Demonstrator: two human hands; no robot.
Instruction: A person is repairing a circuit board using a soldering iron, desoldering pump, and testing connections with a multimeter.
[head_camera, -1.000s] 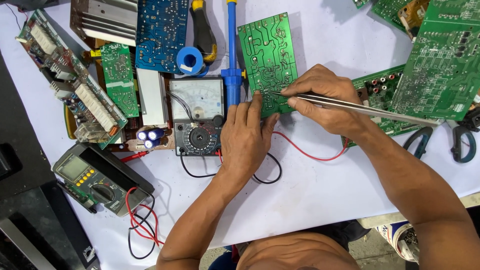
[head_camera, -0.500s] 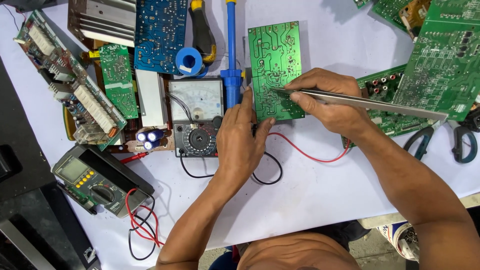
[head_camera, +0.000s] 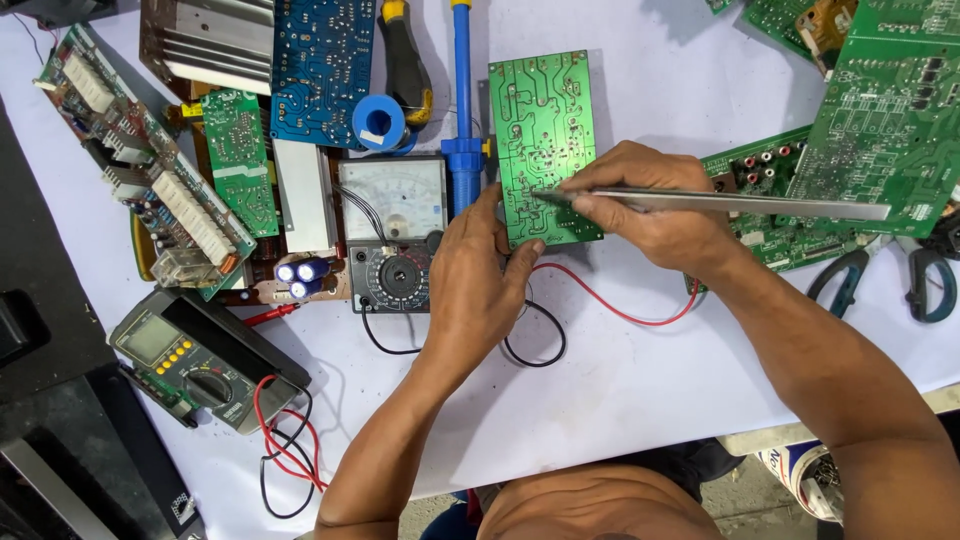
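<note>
Head view, looking straight down on a white surface (head_camera: 640, 400) crowded with electronics. Left hand (head_camera: 475, 290) flat, fingers (head_camera: 522, 258) pressed together against the lower left corner of a green circuit board (head_camera: 545, 140) lying solder side up, near the middle of the surface and just right of a blue solder sucker (head_camera: 462, 110). Right hand (head_camera: 650, 205) pinching long metal tweezers (head_camera: 720, 203) between thumb and fingers, the tip touching the board's lower half. Risk, as a judgement: a slip of the thin tip across bare traces, brought on by the board shifting under light hold at only one corner; also a snag of wrist or forearm on the red lead (head_camera: 620, 305) and black lead (head_camera: 535, 345) looping directly beneath both hands, tugging the analog multimeter (head_camera: 395, 235) just beside the left hand. Room tight on the left, with the meter, sucker, blue solder spool (head_camera: 378, 122) and stacked boards close by; tight on the right too, where a larger green board (head_camera: 890, 110) and scissors (head_camera: 880, 280) lie under the tweezers' tail. Open white space only toward the near edge, below the leads. Digital meter (head_camera: 185, 360) close to the near-left edge, its coiled leads at the rim.
</note>
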